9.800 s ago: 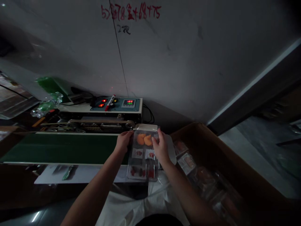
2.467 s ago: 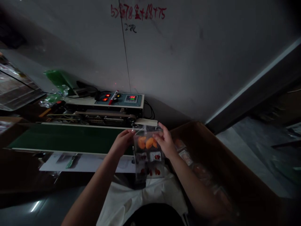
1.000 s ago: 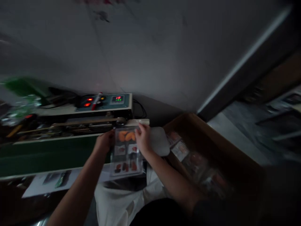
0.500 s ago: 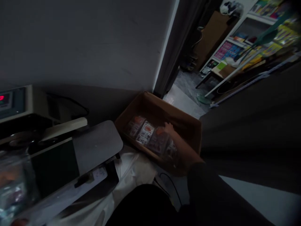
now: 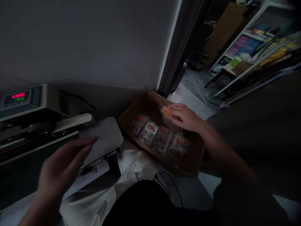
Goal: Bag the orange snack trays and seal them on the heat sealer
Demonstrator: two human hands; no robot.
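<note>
My right hand (image 5: 184,117) is closed on a clear plastic packet (image 5: 166,111) with an orange patch, held over the far side of a cardboard box (image 5: 147,100). Inside the box, several similar clear packets (image 5: 148,131) lie in a row along the near side, orange patches towards the far end. My left hand (image 5: 62,166), slightly blurred, hovers above the green belt (image 5: 21,175) and the grey metal plate (image 5: 103,133) of a machine. Its thumb and forefinger stretch forward, tips close, with nothing visible between them.
At left stands the machine's control box (image 5: 21,97) with lit digits. White cloth (image 5: 136,169) hangs in front of the plate, and black cables (image 5: 171,185) run along the floor. Beyond the doorway are shelves (image 5: 249,34) and a small table (image 5: 231,69).
My right hand has risen out of the box and now grips a packet. My left hand has come into view over the machine. The packet at the left edge is gone from there.
</note>
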